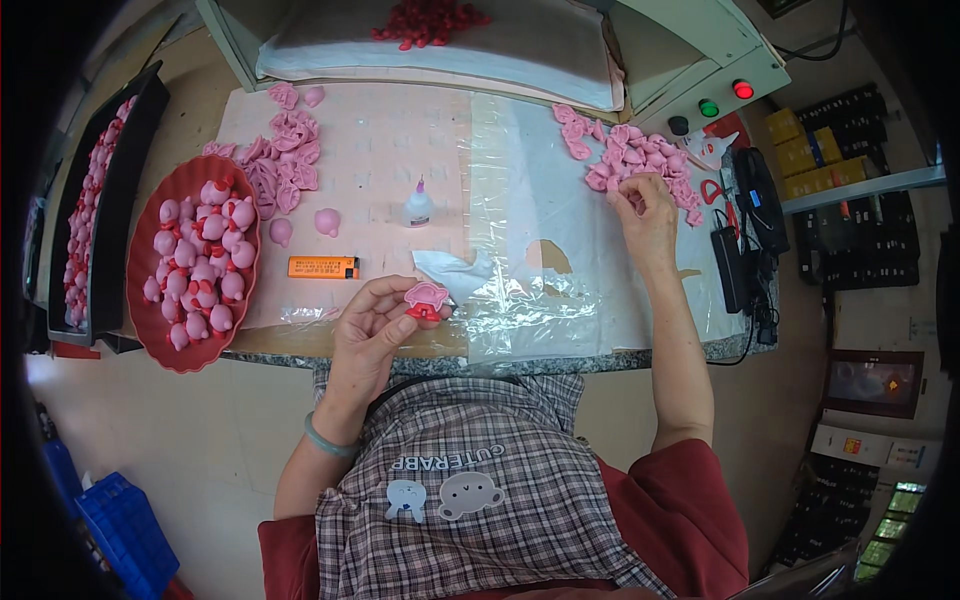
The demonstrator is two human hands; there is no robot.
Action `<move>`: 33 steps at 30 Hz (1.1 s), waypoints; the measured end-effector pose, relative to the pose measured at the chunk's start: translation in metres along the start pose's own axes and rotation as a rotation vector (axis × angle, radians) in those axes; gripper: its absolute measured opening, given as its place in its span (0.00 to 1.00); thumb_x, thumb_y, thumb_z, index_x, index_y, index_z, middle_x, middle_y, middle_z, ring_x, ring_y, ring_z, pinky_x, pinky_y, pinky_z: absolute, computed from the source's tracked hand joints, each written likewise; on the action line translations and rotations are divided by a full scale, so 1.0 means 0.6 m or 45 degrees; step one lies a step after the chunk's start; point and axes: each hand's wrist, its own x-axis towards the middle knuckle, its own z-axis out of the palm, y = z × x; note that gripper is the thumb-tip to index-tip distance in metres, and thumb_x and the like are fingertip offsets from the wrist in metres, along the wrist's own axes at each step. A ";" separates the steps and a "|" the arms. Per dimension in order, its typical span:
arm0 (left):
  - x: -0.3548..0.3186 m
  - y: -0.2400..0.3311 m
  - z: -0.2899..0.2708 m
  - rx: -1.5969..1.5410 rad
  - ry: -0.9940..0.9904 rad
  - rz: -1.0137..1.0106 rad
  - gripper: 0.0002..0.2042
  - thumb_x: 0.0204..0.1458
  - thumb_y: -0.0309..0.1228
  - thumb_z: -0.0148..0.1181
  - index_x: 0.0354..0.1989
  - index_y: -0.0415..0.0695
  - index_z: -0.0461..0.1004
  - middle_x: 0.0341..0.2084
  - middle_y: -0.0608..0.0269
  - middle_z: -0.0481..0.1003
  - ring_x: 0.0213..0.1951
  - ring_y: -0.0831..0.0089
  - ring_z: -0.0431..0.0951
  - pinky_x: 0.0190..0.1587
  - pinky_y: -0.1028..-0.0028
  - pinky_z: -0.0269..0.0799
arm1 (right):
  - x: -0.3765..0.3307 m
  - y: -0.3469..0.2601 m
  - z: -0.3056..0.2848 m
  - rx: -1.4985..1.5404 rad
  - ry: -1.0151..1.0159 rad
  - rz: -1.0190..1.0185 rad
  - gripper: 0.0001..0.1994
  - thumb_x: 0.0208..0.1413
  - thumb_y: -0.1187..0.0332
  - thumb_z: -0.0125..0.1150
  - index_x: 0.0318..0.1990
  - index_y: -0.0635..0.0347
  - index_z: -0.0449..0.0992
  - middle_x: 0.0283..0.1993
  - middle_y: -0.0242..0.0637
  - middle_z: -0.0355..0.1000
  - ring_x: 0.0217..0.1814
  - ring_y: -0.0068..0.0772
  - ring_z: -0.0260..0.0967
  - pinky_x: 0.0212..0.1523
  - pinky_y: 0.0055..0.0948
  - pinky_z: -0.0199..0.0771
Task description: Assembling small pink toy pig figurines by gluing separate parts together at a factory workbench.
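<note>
My left hand (375, 325) holds a small pink toy figure with a red part (427, 299) just above the table's front edge. My right hand (645, 208) reaches far right and its fingers pinch into a pile of pink soft parts (625, 155). A small glue bottle (418, 205) stands mid-table, with an orange lighter (323, 267) lying to its left. A red oval tray (142, 260) at the left holds several finished pink figures (200, 265). More pink parts (285, 160) lie beyond the tray.
Crumpled clear plastic sheet (520, 290) covers the table's front right. A black tray of pink figures (95, 190) lies at far left. Red pieces (430, 20) lie at the back. A control box with green and red buttons (725, 97), cables and a black adapter (728, 265) sit at the right. A blue crate (125, 535) is on the floor.
</note>
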 end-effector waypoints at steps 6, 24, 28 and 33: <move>0.002 -0.004 -0.004 0.033 0.002 -0.001 0.18 0.57 0.26 0.59 0.55 0.37 0.66 0.50 0.46 0.74 0.49 0.57 0.78 0.53 0.64 0.74 | -0.003 -0.041 -0.026 1.041 -0.585 0.533 0.06 0.54 0.69 0.65 0.32 0.61 0.76 0.34 0.24 0.70 0.30 0.12 0.61 0.27 0.17 0.58; -0.002 -0.004 -0.006 0.053 -0.010 -0.001 0.21 0.58 0.28 0.58 0.58 0.35 0.66 0.49 0.48 0.74 0.47 0.60 0.78 0.50 0.68 0.73 | -0.030 -0.098 -0.023 0.282 -0.466 0.146 0.11 0.49 0.76 0.65 0.41 0.64 0.77 0.39 0.37 0.73 0.32 0.29 0.70 0.35 0.25 0.70; -0.003 -0.002 -0.002 0.076 0.014 -0.010 0.21 0.58 0.29 0.58 0.59 0.36 0.67 0.50 0.49 0.75 0.46 0.63 0.78 0.49 0.71 0.72 | -0.039 -0.107 -0.016 0.063 -0.467 0.050 0.14 0.47 0.76 0.66 0.43 0.63 0.76 0.39 0.40 0.74 0.37 0.34 0.73 0.41 0.30 0.73; -0.007 -0.006 -0.007 0.096 0.029 -0.006 0.22 0.58 0.29 0.59 0.60 0.36 0.67 0.50 0.50 0.74 0.45 0.66 0.78 0.47 0.73 0.73 | -0.033 -0.138 -0.028 0.225 -0.499 0.072 0.15 0.46 0.77 0.66 0.43 0.64 0.75 0.41 0.40 0.75 0.41 0.33 0.74 0.46 0.29 0.74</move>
